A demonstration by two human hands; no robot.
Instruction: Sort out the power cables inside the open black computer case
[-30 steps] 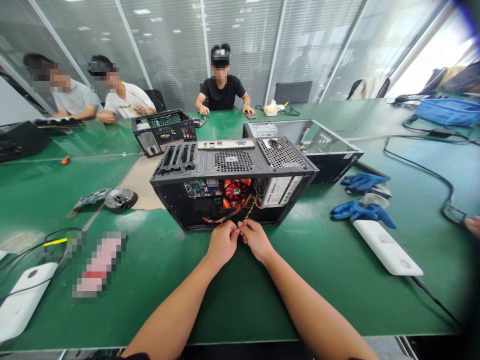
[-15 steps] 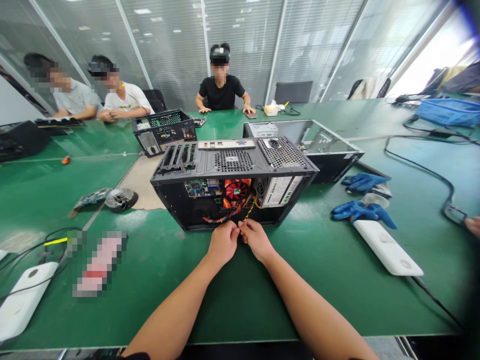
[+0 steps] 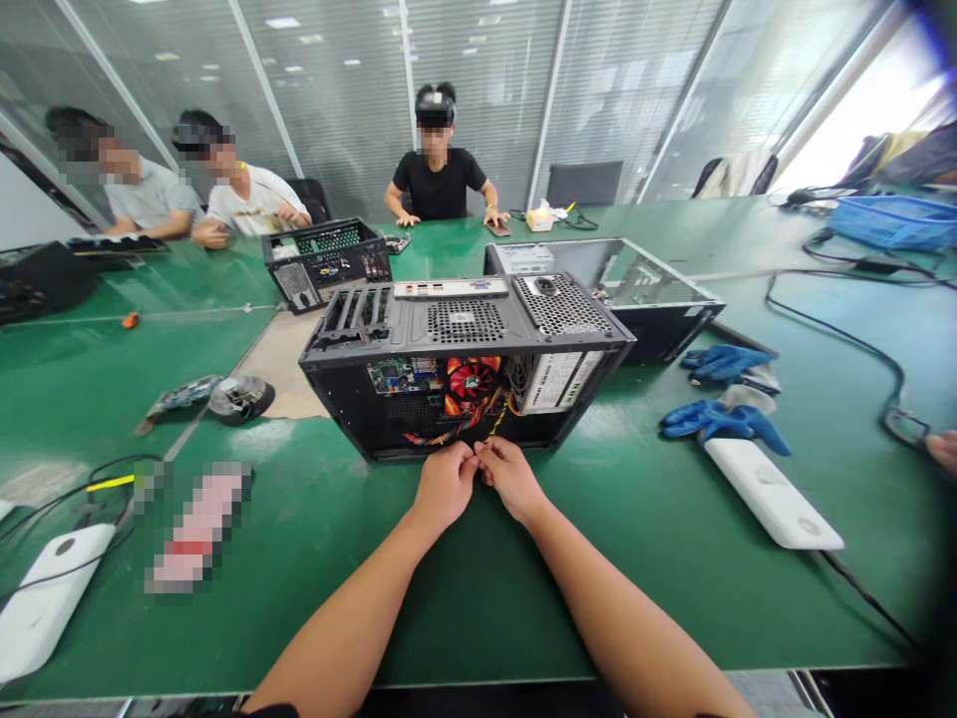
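Note:
Right before me an open black computer case [image 3: 464, 329] rests on the green table. Inside show a red CPU fan [image 3: 474, 381], a corner of the motherboard [image 3: 396, 374], a power supply [image 3: 562, 382] with a white label, and bundled multicoloured wires [image 3: 441, 436]. A yellow-and-black cable [image 3: 498, 419] runs down from the power supply to my fingers. My left hand [image 3: 447, 484] and my right hand [image 3: 510, 477] meet at the case's near lower edge, fingertips pinched together. The right one grips the yellow-and-black cable's end; what the left pinches is hidden.
Behind stand another case [image 3: 329, 264] and a silver-black case shell [image 3: 665, 324]. To the right lie blue gloves [image 3: 722, 424] and a white power bank [image 3: 774, 494]. A metal cooler [image 3: 240, 397] sits left on cardboard [image 3: 291, 369]. Several people sit across the table.
My hands stay in the same place with their fingertips together, and the case has not moved. Across the table, the co-workers shift slightly.

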